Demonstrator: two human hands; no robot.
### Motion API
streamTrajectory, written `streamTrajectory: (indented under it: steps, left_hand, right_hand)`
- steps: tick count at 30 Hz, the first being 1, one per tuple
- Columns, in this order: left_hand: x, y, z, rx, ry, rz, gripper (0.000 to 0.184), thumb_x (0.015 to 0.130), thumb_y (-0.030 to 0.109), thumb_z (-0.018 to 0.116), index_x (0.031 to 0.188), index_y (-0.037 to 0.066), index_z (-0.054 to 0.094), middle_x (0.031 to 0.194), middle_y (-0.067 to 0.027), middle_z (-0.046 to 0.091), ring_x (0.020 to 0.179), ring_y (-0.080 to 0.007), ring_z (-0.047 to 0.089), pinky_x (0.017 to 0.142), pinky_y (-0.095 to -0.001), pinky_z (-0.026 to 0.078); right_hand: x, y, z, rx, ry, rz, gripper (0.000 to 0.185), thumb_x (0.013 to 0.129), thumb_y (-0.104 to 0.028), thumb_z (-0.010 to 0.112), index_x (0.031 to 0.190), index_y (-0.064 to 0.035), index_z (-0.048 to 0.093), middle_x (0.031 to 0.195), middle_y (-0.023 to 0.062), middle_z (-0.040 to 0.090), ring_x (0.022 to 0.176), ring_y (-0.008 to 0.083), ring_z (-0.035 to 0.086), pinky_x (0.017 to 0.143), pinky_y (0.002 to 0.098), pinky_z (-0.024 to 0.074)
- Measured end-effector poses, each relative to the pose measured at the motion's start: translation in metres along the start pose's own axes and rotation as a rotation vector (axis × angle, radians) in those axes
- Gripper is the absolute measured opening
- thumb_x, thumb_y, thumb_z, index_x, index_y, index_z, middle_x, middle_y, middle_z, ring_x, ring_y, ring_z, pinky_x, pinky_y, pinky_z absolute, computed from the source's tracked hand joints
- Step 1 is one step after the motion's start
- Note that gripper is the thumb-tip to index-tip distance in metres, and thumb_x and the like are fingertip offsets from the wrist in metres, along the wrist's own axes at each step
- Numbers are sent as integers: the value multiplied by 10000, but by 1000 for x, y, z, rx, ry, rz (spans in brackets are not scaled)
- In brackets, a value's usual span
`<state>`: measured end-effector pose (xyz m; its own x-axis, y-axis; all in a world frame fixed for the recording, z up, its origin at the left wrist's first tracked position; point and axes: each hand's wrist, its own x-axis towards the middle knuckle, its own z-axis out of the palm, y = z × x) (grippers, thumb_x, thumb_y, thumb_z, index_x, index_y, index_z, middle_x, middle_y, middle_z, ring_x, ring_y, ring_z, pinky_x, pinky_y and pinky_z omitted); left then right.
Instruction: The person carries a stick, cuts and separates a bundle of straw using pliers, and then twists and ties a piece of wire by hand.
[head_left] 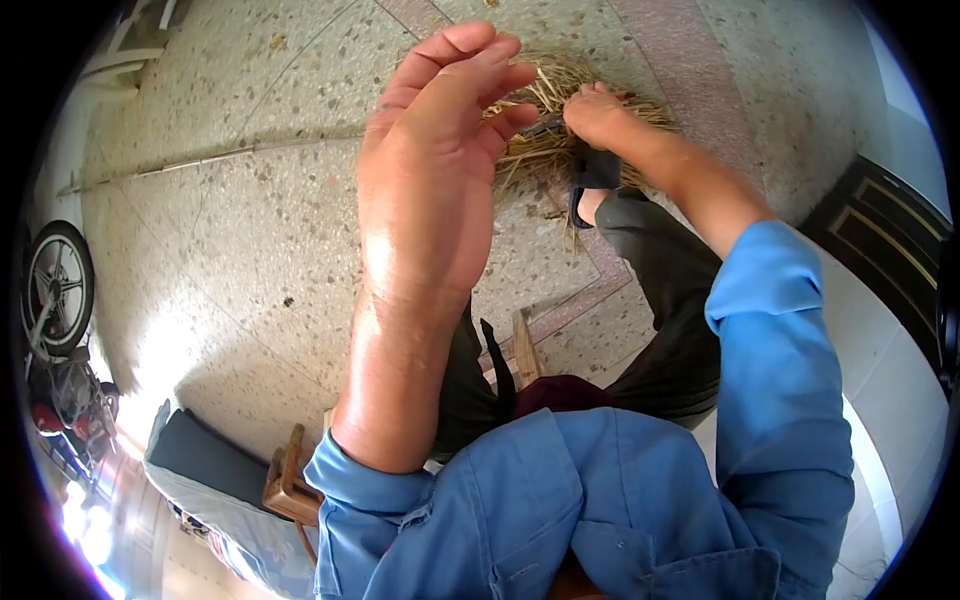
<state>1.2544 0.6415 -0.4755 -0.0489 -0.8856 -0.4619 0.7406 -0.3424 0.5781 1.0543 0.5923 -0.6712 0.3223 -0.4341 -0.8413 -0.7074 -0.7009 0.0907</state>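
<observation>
My left hand (435, 140) is raised close to the camera, left of the straw bundle (545, 85) in view. Its thumb and index fingertips come together, while the other fingers curl loosely; anything between the tips is too small to make out. My right hand (597, 112) rests at the straw with its fingers bent down against the stalks, and its fingertips are partly hidden. Just below that hand, my foot in a black sandal (598, 168) presses on the bundle. A long thin stick (230, 152) runs along the floor toward the straw and passes behind my left hand.
A motorcycle wheel (58, 288) stands at the far left. Near my left elbow are a wooden chair part (290, 485) and a dark cushioned seat (215, 458). A dark panel with gold lines (880, 225) is at the right. Bits of straw lie on the speckled floor (270, 250).
</observation>
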Motion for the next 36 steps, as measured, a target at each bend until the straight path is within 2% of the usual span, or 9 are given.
streamTrajectory:
  steps: [4,8,12,15,16,20,22,29,36]
  left_hand:
    - [1,2,-7,4,-46,-2,223,825,104,506,1031,21,494,992,-80,551,922,-181,529,791,-306,413]
    - [1,2,-9,21,-89,-30,229,853,118,466,1060,25,491,1039,-91,544,981,-195,516,827,-311,405]
    - [-1,5,-4,-18,-103,-27,223,846,105,474,1053,23,491,1039,-97,544,981,-205,513,831,-316,401]
    - [-6,14,13,-90,-23,-65,189,819,92,515,998,34,498,944,-61,568,867,-152,545,746,-263,414]
    - [-7,14,13,-94,-16,-73,188,819,89,513,997,33,498,939,-61,567,859,-151,545,744,-263,414]
    - [-6,15,13,-93,-9,-79,178,817,83,509,988,33,499,922,-59,566,846,-149,544,740,-261,414]
    - [-5,15,12,-86,-13,-79,174,817,81,508,983,34,499,917,-57,566,844,-149,544,738,-260,413]
    - [-7,15,10,-51,33,-51,160,816,77,505,971,35,500,905,-53,563,836,-147,541,734,-260,407]
    - [3,11,5,30,111,-25,147,816,72,502,959,36,501,893,-48,561,828,-144,538,729,-259,402]
  right_hand:
    - [6,3,11,6,-23,-72,265,739,-12,492,995,12,556,1029,128,546,981,282,479,851,426,393]
    - [15,-3,30,-57,175,26,290,753,-53,482,1028,26,527,1014,131,530,978,290,470,841,397,428]
    - [23,-11,34,-191,292,14,290,755,-118,487,998,26,552,975,134,527,945,273,472,806,350,427]
    - [24,-26,20,-208,201,12,262,747,-136,499,953,-8,597,963,117,529,931,264,470,823,340,392]
    - [21,-30,11,-214,200,-3,327,694,-120,665,1011,-55,618,1034,125,535,949,276,480,807,442,382]
    - [29,-37,8,-314,165,-11,386,663,-108,690,1033,-41,604,1031,141,532,976,314,477,829,538,350]
    - [31,-41,10,-283,159,74,250,773,-160,504,985,-98,621,1039,119,517,1030,300,449,861,601,263]
    - [38,-37,4,-264,-9,112,272,796,-173,502,1045,-115,597,1089,123,494,1056,321,442,831,634,296]
    - [14,-65,4,-244,3,198,302,805,-146,490,1081,-28,520,1073,146,481,982,333,454,677,594,374]
